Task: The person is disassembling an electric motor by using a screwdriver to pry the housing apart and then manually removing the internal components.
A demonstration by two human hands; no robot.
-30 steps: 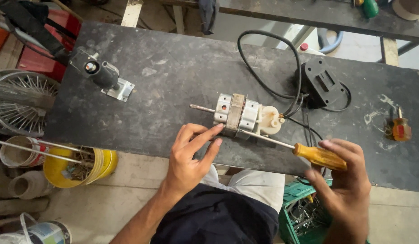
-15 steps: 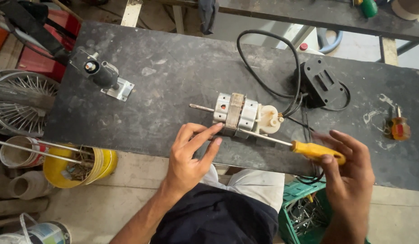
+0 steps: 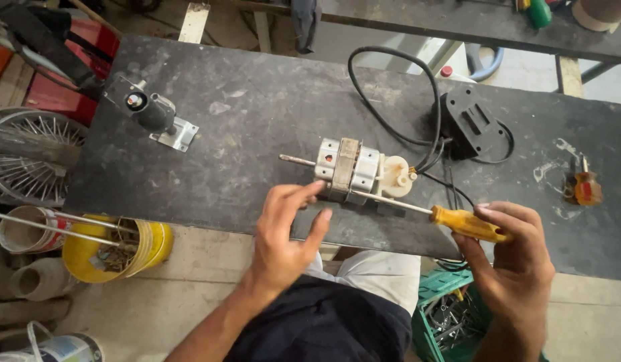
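Fingers of the left hand (image 3: 284,234) rest loosely spread against the small electric motor (image 3: 354,171) near the workbench's (image 3: 243,114) front edge. The right hand (image 3: 511,258) is clamped on the yellow-handled screwdriver (image 3: 468,224), its shaft reaching the motor.

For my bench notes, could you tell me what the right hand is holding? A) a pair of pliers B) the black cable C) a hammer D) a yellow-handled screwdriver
D: the right hand grips the yellow-handled screwdriver, its shaft reaching to the small motor.
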